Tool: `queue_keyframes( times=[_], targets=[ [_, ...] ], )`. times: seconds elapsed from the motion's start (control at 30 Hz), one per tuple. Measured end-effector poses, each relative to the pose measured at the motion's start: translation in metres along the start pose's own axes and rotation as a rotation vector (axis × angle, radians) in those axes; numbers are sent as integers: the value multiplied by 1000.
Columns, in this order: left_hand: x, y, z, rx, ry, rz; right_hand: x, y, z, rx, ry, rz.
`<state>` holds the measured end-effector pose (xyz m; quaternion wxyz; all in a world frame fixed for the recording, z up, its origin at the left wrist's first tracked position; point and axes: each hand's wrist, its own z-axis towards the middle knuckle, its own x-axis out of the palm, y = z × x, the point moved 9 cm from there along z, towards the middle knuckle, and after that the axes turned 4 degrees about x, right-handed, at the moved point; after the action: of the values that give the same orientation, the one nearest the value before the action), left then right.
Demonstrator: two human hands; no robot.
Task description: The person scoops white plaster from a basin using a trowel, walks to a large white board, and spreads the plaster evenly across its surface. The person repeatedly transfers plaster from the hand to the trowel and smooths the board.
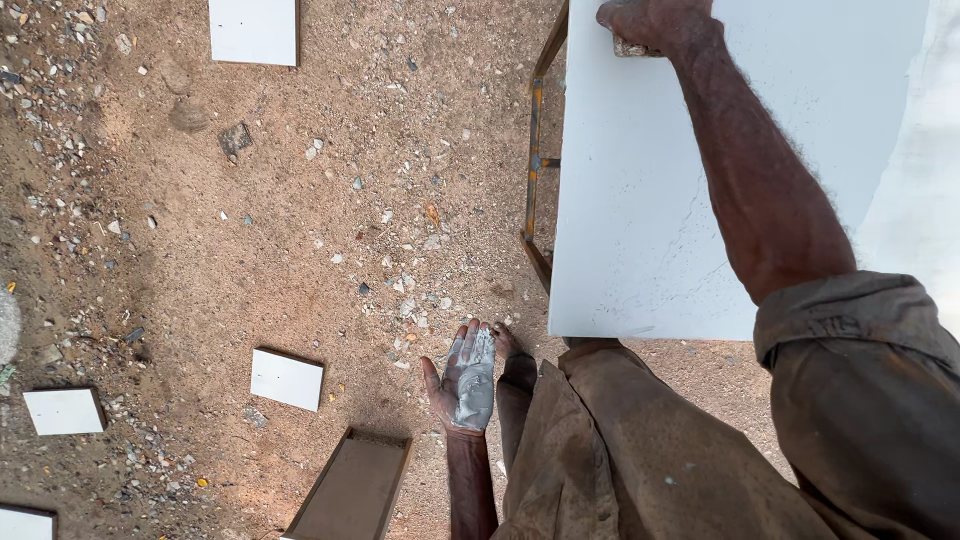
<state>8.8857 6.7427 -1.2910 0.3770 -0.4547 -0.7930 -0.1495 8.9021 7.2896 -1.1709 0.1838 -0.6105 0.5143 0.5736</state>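
The right hand (pixel 655 22) is seen at the top of the view, fingers curled down together over a small greyish block (pixel 632 46) that is pressed against the far part of a large white slab (pixel 640 200). Only a sliver of the block shows under the fingers, so its exact kind cannot be told. The bare forearm is stretched across the slab from a rolled brown sleeve (pixel 850 310) at the lower right. The slab is laid flat on a rusty metal frame (pixel 535 150), whose bars are visible along the slab's left edge; faint thin lines are marked on the slab's surface near the forearm.

The left hand (pixel 468 380) is held low beside the body, open, with the fingers spread apart and nothing gripped; its palm is smeared with a pale grey paste. It hangs above the sandy ground (pixel 300 230), just left of the brown garment (pixel 620 460) and below the near corner of the slab.

Further out, the ground is strewn with small stones and grit. Several small white tile pieces are scattered on it: one (pixel 287 379) near the left hand, one (pixel 64 411) at the far left, one (pixel 253 30) at the top edge. A dark rectangular tray (pixel 352 490) lies at the bottom, just left of the left forearm
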Motion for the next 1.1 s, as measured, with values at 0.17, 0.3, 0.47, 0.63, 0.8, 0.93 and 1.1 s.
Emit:
queue_keyframes(
  times=[0.17, 0.3, 0.47, 0.63, 0.8, 0.93, 1.1],
  targets=[
    [9, -6, 0, -30, 79, 54, 15, -3, -80, -37, -126, -65],
    [10, -25, -13, -86, 126, 30, 68, -20, -167, 55, 10, -39],
    [-13, -47, -46, -114, 171, 100, 141, -38, -293, 138, 156, -20],
    [-54, -58, -66, -150, 155, 132, 205, -30, -418, 169, 281, -23],
    [-41, -28, -55, -220, 260, 290, 168, -11, -475, 206, 279, 244],
    [11, 34, -40, -239, 423, 546, 110, -7, -509, 324, 323, 921],
    [101, 107, -96, -714, 878, 61, 49, 35, -542, -237, 596, 2205]
  ],
)
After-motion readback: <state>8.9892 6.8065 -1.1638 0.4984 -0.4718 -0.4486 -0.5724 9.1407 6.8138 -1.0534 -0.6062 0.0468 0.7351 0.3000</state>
